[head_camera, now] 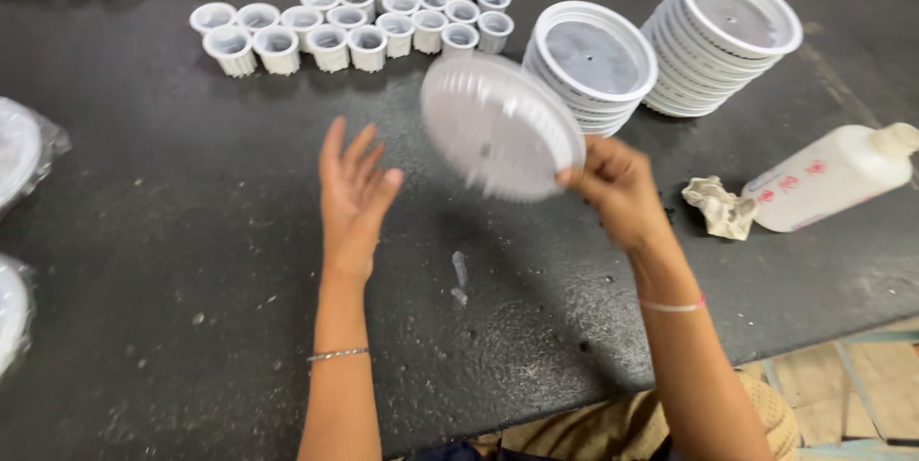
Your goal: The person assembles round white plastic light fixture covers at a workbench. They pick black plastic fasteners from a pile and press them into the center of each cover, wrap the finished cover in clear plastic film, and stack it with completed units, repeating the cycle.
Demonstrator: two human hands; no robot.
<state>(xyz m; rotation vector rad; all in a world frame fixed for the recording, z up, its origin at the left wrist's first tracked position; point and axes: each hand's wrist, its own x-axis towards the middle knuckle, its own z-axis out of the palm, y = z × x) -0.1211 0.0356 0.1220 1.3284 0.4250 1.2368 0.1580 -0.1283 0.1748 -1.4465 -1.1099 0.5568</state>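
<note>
While the disc is off the counter: it is mid-handling, held in the air and blurred, so probably turning or being checked.
Disc: white round slotted plastic disc, centre of the frame, tilted with its face toward the camera, above the dark counter.
Right hand: right hand pinches the disc's lower right rim, fingers clamped on the edge.
Left hand: left hand is empty, palm up, fingers spread apart, just left of the disc, not touching it.
Step, judged: inspection or hand-over between the two hands; a next move would need the left hand to meet the free rim, or a flat spot to set the disc on.
Nearby stacks: two stacks of white ringed lids at upper right, close behind the disc.
Small cups: cluster of small white cups at upper centre, packed touching.
Right side clutter: white bottle lying on its side, crumpled rag just beside it.
Left edge: bagged white pieces at far left.
Edges: near counter edge runs across the lower right, close under the right forearm.
Open room: broad bare counter in the centre and lower left of the frame.
</note>
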